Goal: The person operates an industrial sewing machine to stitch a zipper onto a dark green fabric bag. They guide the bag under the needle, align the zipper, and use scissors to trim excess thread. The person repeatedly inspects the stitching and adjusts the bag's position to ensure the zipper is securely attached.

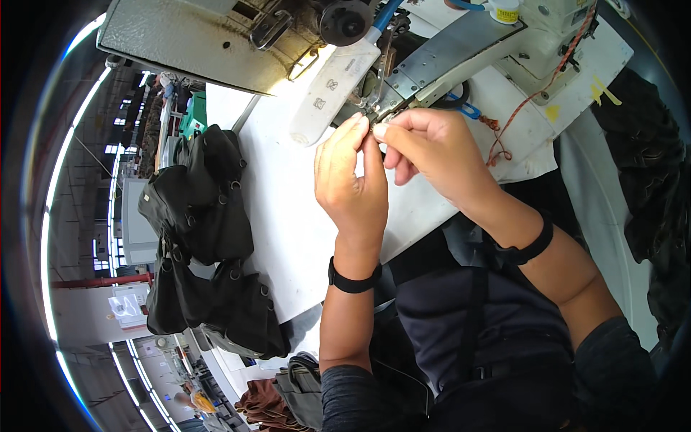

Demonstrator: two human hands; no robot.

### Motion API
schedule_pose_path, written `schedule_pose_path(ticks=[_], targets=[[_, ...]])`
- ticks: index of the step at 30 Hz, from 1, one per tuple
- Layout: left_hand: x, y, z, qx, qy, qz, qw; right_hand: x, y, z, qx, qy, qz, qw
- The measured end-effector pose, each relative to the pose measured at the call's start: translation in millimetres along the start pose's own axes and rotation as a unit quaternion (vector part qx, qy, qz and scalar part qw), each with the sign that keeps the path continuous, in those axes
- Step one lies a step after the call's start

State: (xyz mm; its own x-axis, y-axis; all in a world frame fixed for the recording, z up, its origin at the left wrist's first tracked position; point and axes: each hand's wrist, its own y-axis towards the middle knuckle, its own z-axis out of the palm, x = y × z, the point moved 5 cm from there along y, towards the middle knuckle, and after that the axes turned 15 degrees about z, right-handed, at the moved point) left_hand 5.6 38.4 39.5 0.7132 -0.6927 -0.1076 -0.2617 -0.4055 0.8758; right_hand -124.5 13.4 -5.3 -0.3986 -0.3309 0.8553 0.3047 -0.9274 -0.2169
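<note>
Just in front of the narrow metal bed (461, 54) of a sewing machine (187, 43), my two hands meet fingertip to fingertip. My left hand (351, 173), raised with its fingers pressed together, comes up from below. From the right reaches my right hand (435, 147), thumb and forefinger pinched and the other fingers curled. A small dark bit shows between the fingertips, too little of it to name. The needle area (371, 104) lies right behind them, and a white rounded plate (335, 90) stands beside my left fingertips.
Several black bags (198, 209) with metal rings lie along the left of the white table (277, 252). Behind my right hand are blue-handled scissors (468, 109) and a reddish cord (543, 90). A small bottle (505, 11) stands on the machine. Dark fabric (640, 144) hangs at the right.
</note>
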Motion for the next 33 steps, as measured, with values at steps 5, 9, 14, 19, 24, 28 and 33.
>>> schedule_pose_path(ticks=[5,9,14,19,24,28,33], targets=[[3.1,3.7,-1.0,0.016,0.026,0.041,0.999,-10.7,-22.8,-4.6,0.047,-0.056,0.079,0.994],[3.2,3.8,0.5,0.017,0.048,0.038,0.998,4.1,-61.0,2.2,0.133,-0.072,0.112,0.982],[5.6,2.9,0.0,0.012,0.044,0.043,0.998,32.8,-113.9,10.2,0.231,-0.149,0.005,0.962],[3.6,4.7,1.0,0.000,0.029,0.045,0.999,65.2,-144.3,5.4,0.342,-0.010,-0.086,0.936],[7.4,2.5,1.4,-0.012,0.024,0.033,0.999,77.0,-164.1,3.2,0.379,0.215,-0.099,0.895],[7.8,-4.5,2.7,-0.013,0.031,-0.008,0.999,72.7,-174.5,10.3,0.395,0.296,-0.138,0.859],[3.1,1.5,5.4,-0.003,0.022,-0.019,1.000,72.7,-188.1,5.9,0.386,0.311,-0.175,0.850]])
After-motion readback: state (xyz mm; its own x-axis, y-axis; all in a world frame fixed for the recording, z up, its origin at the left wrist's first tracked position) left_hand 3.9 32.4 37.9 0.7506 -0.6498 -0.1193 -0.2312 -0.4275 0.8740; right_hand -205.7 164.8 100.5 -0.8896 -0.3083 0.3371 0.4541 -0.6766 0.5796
